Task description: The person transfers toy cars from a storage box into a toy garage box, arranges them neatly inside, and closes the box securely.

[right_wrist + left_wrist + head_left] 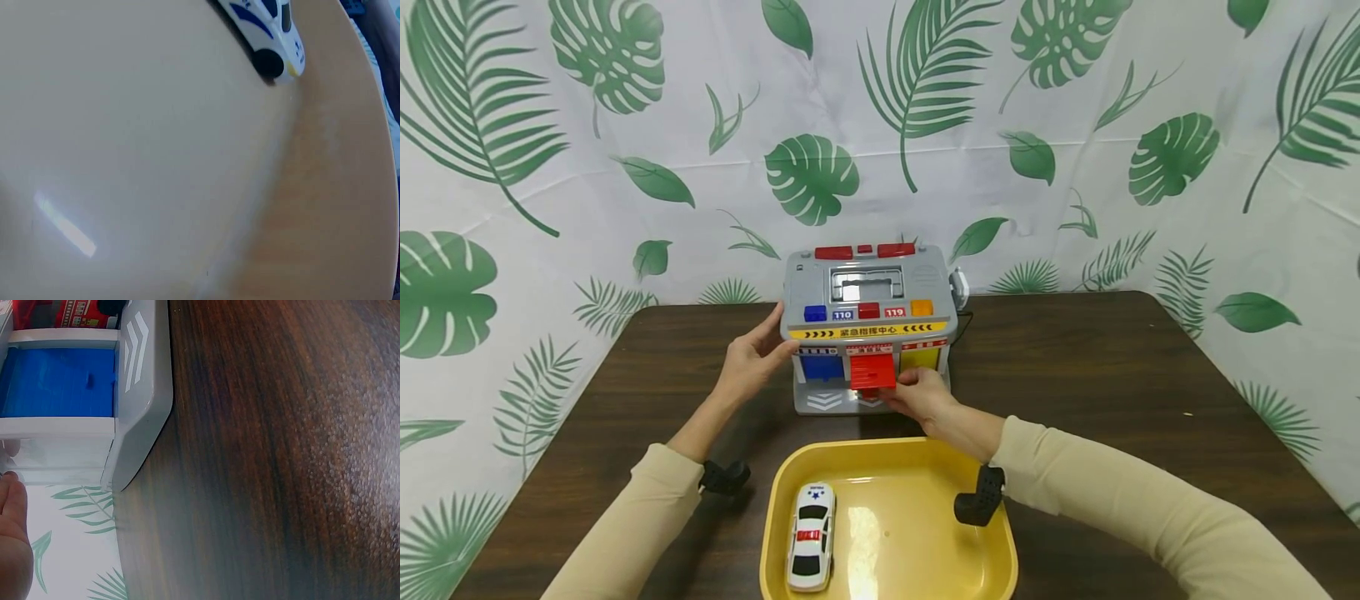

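A grey toy garage (pixel 936 287) with a handled roof stands near the back of the table. My left hand (pixel 749 360) rests against its left front corner, fingers along the side wall and thumb at the roof's front edge. The red middle door (pixel 872 372) is swung up and outward. Beneath it a red toy fire truck (pixel 87 314) sits at the middle bay, mostly hidden by the door in the head view. My right hand (pixel 928 398) holds the truck's near end with bent fingers. The blue door (pixel 822 367) and yellow door (pixel 919 358) are down.
A yellow tray (pixel 925 517) lies in front of the garage. Inside it, along the left wall, is a white toy police car (pixel 810 537). Leaf-printed cloth (pixel 700 75) hangs behind the dark wooden table (pixel 1075 375). A grey-white part (pixel 958 288) juts from the garage's right side.
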The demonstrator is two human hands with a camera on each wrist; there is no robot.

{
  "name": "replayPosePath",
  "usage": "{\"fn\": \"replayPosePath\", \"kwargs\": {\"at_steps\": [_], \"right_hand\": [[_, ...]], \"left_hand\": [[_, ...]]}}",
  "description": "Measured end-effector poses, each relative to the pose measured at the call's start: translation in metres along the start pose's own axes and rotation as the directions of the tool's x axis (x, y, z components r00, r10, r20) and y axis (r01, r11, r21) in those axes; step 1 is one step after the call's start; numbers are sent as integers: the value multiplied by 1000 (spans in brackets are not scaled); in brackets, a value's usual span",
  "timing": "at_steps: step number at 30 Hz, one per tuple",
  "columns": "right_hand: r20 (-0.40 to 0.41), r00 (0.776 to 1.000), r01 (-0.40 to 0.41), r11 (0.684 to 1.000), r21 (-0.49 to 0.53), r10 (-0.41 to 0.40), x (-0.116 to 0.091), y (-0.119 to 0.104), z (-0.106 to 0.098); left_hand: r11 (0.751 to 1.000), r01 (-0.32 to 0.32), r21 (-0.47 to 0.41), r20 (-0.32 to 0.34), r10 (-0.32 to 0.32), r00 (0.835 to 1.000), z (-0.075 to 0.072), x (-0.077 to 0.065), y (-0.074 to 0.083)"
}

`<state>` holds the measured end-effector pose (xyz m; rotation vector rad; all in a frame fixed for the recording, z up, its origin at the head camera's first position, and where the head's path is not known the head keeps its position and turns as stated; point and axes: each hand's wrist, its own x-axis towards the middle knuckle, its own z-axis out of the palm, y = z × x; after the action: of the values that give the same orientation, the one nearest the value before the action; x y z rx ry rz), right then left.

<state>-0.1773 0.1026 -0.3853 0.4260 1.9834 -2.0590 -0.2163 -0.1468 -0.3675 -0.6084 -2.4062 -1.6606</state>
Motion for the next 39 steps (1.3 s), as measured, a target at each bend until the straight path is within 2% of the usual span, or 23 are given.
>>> {"fn": "replayPosePath", "kwargs": {"at_steps": [8,19,26,33,39], "right_hand": [[-33,999,29,998,53,-27,1,2,5],[-37,999,39,992,118,-35,5,3,6],[-72,995,77,994,77,-72,7,3,7],[-55,995,82,993,80,-77,7,4,3],[-92,988,118,991,-65,-124,-1,2,-4]], "left_hand": [[1000,-1,-9,-1,1,1000,1,-1,-1],[1000,-11,-19,-5,11,1000,0,0,-1],[1000,-11,-29,-1,11,1000,0,0,-2],[999,-19,-35,2,19,1000,0,0,0],[1000,-2,-10,-3,2,1000,-1,0,2]]}}
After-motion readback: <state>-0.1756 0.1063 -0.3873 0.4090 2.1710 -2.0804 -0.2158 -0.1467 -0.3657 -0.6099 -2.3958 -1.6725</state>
